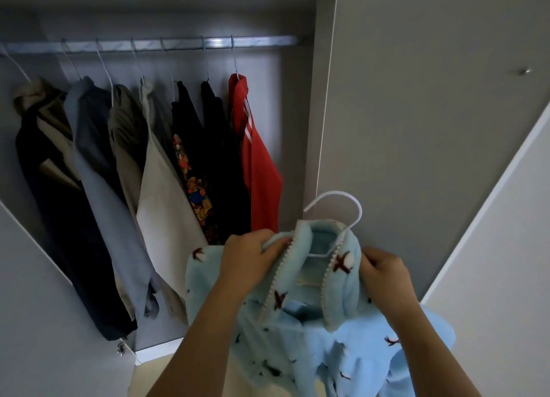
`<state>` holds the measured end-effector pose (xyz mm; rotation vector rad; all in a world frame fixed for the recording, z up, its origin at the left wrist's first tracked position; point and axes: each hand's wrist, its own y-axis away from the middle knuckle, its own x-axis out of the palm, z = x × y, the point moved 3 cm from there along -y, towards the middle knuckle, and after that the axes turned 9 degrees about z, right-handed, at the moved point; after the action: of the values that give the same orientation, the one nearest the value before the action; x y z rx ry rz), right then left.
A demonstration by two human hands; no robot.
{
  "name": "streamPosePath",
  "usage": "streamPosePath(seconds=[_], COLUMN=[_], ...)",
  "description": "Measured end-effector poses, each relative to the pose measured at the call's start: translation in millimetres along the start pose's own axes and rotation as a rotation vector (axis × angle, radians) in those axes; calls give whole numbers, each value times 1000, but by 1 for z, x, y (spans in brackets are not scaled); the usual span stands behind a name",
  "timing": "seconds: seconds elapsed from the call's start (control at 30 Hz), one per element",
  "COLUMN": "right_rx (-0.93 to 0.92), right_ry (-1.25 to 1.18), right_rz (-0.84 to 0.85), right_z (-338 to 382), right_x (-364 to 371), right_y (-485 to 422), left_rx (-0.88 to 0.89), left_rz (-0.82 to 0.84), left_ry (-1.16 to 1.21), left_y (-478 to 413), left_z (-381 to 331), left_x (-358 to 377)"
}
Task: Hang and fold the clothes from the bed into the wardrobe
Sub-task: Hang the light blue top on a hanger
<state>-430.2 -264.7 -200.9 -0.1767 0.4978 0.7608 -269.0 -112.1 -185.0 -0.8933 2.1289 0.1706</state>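
Blue fleece jacket (312, 316) on hanger (342, 215), hands gripping collar.

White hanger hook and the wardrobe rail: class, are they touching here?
Apart. The head view shows the white hanger hook well below the wardrobe rail, while the left hand and right hand grip the blue fleece jacket.

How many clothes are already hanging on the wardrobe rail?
7, left to right on the rail: navy jacket, grey-blue shirt, olive top, cream garment, black floral-print piece, black top, red jacket. More could hide beyond the left edge.
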Motion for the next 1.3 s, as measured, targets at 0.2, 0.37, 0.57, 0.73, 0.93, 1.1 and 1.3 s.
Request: streamPosePath(seconds=[0.2, 0.37, 0.57, 0.73, 0.93, 1.1, 1.3], right_rx=[117, 253, 252, 182, 180, 157, 84], right_ry=[-53, -126, -297, -389, -457, -485, -502], right_rz=[135, -62, -150, -197, -216, -268, -300], right_z=[0, -19, -15, 1, 31, 61, 110], right_x=[-14, -32, -24, -11, 20, 42, 65], right_y=[-5, -12, -37, -69, -134, -209, -291], left_rx=[-75, -124, -265, -242, -182, -99, -26], left_rz=[-64, -24, -65, -96, -98, -147, -291], left_ry=[33, 79, 329, 357, 392, 364, 405], left_y=[-17, -30, -52, -97, -173, -245, -332], left_z=[-19, -12, 15, 30, 52, 65, 82], left_x=[19, 26, 17, 11, -8, -46, -95])
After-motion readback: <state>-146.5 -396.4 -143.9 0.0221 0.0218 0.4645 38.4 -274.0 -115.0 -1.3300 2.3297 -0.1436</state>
